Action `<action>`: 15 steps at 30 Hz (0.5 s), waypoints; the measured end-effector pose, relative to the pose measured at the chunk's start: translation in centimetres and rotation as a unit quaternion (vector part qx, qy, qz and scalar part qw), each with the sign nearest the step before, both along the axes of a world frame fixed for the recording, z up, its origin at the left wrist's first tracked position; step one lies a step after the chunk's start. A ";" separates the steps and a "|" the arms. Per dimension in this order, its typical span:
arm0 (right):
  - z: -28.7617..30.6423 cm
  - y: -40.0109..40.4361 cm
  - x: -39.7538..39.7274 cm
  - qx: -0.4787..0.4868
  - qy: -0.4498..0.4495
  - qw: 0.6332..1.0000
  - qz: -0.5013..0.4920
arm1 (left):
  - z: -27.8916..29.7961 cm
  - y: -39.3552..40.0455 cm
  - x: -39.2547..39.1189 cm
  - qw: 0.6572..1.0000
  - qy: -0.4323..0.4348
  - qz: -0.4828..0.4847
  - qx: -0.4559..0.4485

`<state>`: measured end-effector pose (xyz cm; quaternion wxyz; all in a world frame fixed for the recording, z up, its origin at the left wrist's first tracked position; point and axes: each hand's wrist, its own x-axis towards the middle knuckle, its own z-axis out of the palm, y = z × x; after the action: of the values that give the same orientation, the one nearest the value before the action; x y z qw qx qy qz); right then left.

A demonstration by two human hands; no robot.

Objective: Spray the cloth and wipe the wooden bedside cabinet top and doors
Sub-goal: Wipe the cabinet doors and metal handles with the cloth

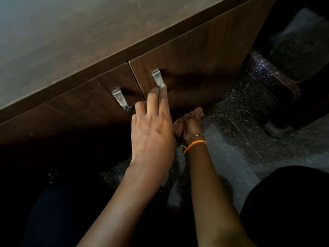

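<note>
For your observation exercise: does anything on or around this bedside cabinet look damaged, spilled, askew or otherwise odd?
Nothing looks broken or spilled. The cabinet top is hazy and streaked, apparently with dust or smears, and both doors sit shut and level, with handles matching.

A home bedroom, dimly lit: a low brown wood-grain bedside cabinet (195,56) with two metal-handled doors stands on a dark speckled stone floor (249,107).

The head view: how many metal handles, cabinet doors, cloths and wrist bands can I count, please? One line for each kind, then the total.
Metal handles: 2, left handle and right handle
Cabinet doors: 2, left door and right door
Cloths: 1, cloth in the right hand
Wrist bands: 2, orange thread and beaded bracelet
Total: 7
</note>
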<state>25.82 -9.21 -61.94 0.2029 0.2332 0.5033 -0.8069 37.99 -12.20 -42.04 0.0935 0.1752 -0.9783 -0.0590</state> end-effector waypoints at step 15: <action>15.8 -0.7 2.3 0.258 0.531 0.801 -0.102 | 0.4 0.3 0.0 0.998 -0.037 0.011 -0.046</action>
<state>28.15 -9.89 -46.11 -0.2476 -0.1377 0.6951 -0.6608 37.98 -11.90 -41.63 0.0657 0.1837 -0.9808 -0.0060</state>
